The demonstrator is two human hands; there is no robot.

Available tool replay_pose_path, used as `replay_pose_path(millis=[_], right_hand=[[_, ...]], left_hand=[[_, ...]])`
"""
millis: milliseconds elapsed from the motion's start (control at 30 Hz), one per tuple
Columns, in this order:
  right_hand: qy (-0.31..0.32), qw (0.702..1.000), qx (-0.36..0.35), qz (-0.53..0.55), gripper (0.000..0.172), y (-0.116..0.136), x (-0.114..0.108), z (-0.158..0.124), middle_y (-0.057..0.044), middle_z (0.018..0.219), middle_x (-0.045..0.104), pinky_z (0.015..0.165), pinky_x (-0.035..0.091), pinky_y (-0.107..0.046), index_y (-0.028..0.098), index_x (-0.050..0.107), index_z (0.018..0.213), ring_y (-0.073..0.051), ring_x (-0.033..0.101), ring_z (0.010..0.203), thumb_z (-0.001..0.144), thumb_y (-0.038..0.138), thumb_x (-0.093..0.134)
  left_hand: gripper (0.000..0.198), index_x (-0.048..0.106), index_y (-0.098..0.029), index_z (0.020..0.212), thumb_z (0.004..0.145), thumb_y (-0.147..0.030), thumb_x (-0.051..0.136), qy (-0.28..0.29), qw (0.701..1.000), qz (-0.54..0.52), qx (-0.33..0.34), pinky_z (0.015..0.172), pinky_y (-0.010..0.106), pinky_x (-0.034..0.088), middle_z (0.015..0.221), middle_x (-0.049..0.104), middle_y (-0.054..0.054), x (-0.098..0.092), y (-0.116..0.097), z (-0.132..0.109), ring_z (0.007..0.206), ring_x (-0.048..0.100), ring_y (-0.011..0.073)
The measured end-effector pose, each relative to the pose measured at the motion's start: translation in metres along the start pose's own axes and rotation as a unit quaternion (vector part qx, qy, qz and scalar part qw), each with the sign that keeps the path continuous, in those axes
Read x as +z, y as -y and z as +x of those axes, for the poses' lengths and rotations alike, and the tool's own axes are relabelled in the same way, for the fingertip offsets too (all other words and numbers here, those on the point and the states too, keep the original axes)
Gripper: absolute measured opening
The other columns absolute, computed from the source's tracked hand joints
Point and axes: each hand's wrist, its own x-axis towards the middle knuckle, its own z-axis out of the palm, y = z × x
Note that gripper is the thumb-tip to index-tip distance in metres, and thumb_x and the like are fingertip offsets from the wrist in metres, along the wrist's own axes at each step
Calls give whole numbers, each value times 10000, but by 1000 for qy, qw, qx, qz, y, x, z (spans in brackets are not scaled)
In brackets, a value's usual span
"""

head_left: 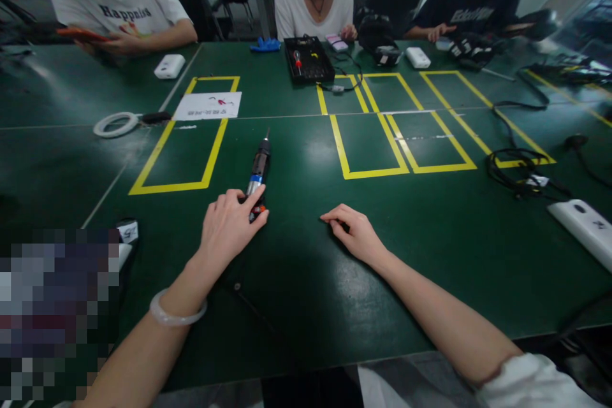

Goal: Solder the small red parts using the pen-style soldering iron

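My left hand (228, 220) lies over the rear of an electric screwdriver (261, 162). Its thumb and index finger are on either side of the tool's body, and the other fingers curl at the left. The screwdriver rests on the green table, its bit pointing away from me. A blue band circles the tool, and a dark cable seems to trail from behind my hand. To the right, my right hand (356, 233) is at the tabletop with its fingers pinched together, pointing left. Anything between those fingertips is too small to make out.
Yellow tape outlines (375, 174) mark the green table (296, 255). Farther off are a black tray (329, 73), a white sheet (208, 106) and a tape roll (116, 124). Coiled cables (514, 172) and a white power strip (583, 229) lie right. Three people sit opposite.
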Motion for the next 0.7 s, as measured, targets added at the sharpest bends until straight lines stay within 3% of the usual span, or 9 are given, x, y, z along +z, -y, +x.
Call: replay_pose_path(millis=[233, 400, 567, 700], right_hand=[[7, 1000, -1, -3, 253, 1, 0, 1, -65, 946, 676, 797, 487, -310, 190, 690, 1005, -181, 632, 891, 893, 80, 492], [10, 1000, -5, -6, 243, 0, 0, 1, -61, 939, 680, 787, 487, -306, 196, 692, 997, -181, 632, 894, 898, 90, 497], [12, 1000, -4, -7, 243, -1, 0, 2, -60, 949, 680, 783, 481, -300, 193, 696, 1011, -178, 629, 901, 900, 94, 504], [8, 1000, -1, 7, 235, -1, -1, 2, -51, 931, 678, 773, 477, -288, 194, 700, 995, -166, 627, 874, 898, 92, 512]], left_hand=[[646, 321, -261, 1505, 934, -562, 287, 50, 994, 5, -101, 858, 490, 404, 1273, 454, 222, 7, 85, 9, 1063, 503, 386], [683, 284, -277, 1514, 916, -607, 270, 75, 983, -2, -166, 887, 523, 409, 1340, 420, 214, 13, 131, 15, 1132, 462, 390], [728, 240, -295, 1523, 890, -655, 257, 106, 968, -21, -225, 930, 537, 379, 1397, 351, 203, 13, 157, 21, 1202, 407, 409], [750, 241, -322, 1512, 870, -708, 198, 123, 955, -31, -268, 947, 546, 350, 1411, 313, 208, 10, 159, 24, 1224, 400, 444]])
